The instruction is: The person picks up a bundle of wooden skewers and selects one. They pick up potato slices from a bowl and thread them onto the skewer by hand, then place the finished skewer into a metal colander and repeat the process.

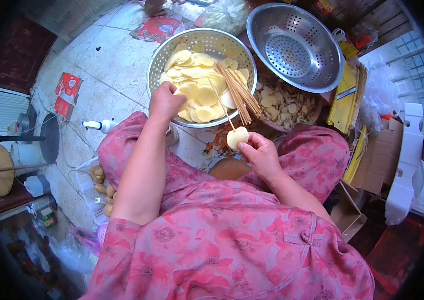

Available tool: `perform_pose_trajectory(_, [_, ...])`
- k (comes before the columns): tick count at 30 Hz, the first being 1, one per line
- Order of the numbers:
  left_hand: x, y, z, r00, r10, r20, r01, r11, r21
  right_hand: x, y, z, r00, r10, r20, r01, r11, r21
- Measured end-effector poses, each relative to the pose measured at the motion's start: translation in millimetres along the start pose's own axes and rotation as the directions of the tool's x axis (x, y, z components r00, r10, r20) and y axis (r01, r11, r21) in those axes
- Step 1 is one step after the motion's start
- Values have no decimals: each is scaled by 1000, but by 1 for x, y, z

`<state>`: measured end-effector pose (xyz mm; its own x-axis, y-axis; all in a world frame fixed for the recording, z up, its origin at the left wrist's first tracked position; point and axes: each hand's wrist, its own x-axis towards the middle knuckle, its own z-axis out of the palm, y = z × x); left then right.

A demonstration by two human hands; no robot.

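Note:
My right hand (261, 156) pinches a few pale potato slices (237, 138) threaded on the end of a thin wooden skewer (220, 101). The skewer's other end points up over the colander. At the near left rim of the metal colander (153, 75), my left hand (167, 101) has its fingers closed at the edge of a potato slice (190, 90); the fingertips are partly hidden. Many round, thin potato slices (206, 95) fill the colander. A bundle of wooden skewers (239, 95) lies across the slices and over the right rim.
A second metal colander (292, 50) sits tilted at the upper right, above a basin of peelings and scraps (284, 107). A yellow slicer (346, 97) stands beside it. Whole potatoes (103, 189) lie by my left knee, near a white bottle (99, 125). Cardboard (379, 155) is on the right.

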<state>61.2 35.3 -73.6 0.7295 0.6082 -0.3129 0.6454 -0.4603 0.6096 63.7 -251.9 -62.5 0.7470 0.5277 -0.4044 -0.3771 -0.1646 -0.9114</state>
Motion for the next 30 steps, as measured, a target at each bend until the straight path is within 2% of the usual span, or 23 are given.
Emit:
perform_pose_trajectory(2, [-9, 12, -13, 976, 32, -216, -3, 991, 132, 0, -3, 1, 1000, 2, 6, -2, 1000, 3])
perform_pose_trajectory(4, [-10, 14, -13, 970, 37, -242, 8, 983, 182, 0, -4, 1, 1000, 2, 9, -2, 1000, 2])
perform_pose_trajectory(6, [-7, 4, -3, 917, 266, -298, -184, 943, 277, 0, -3, 1, 1000, -13, 0, 13, 1000, 2])
perform_pose_trajectory(7, [-9, 3, 1, 916, 267, -299, -184, 943, 278, 0, -2, 1, 1000, -14, 0, 14, 1000, 3])
perform_pose_trajectory(9, [-17, 5, 13, 955, 257, -147, -198, 923, 329, 0, -2, 1, 1000, 1, -3, -1, 1000, 20])
perform_pose_trajectory(10, [-22, 7, 18, 955, 258, -145, -199, 923, 330, 0, -1, 0, 1000, 2, -5, -2, 1000, 21])
perform_pose_trajectory(12, [-31, 11, 26, 962, 271, -28, -248, 913, 323, 1, 1, -1, 1000, -5, -13, 5, 1000, -1])
perform_pose_trajectory(14, [-29, 10, 25, 963, 262, -66, -234, 931, 279, 0, 0, -1, 1000, -7, -14, 7, 1000, 4])
perform_pose_trajectory(16, [-16, 4, 17, 993, 99, -66, -98, 995, 21, 0, -1, -1, 1000, -11, -12, 11, 1000, 8])
perform_pose_trajectory(17, [-10, -1, 14, 984, 73, -160, -80, 996, -38, 0, 0, -1, 1000, -14, -15, 14, 1000, 3])
perform_pose_trajectory(20, [13, -10, 7, 970, 34, -241, -55, 995, -83, 1, 0, -1, 1000, -16, -11, 15, 1000, -18])
perform_pose_trajectory(21, [17, -9, 5, 985, -4, -173, -7, 998, -62, 1, -1, -1, 1000, -16, -7, 16, 999, -33])
perform_pose_trajectory(22, [18, -10, 7, 985, -4, -173, -7, 998, -62, 0, -2, -1, 1000, -16, -7, 16, 999, -33])
perform_pose_trajectory(24, [16, -4, 11, 999, 10, -49, -2, 987, 159, -1, -5, 1, 1000, -26, -14, 25, 998, -49])
perform_pose_trajectory(25, [12, 5, 9, 999, -35, -28, 40, 978, 203, 0, -5, 1, 1000, -25, -14, 24, 998, -49])
perform_pose_trajectory(30, [17, 1, 13, 996, -85, 24, 81, 990, 111, 0, -1, 0, 1000, -6, -22, 5, 997, -75])
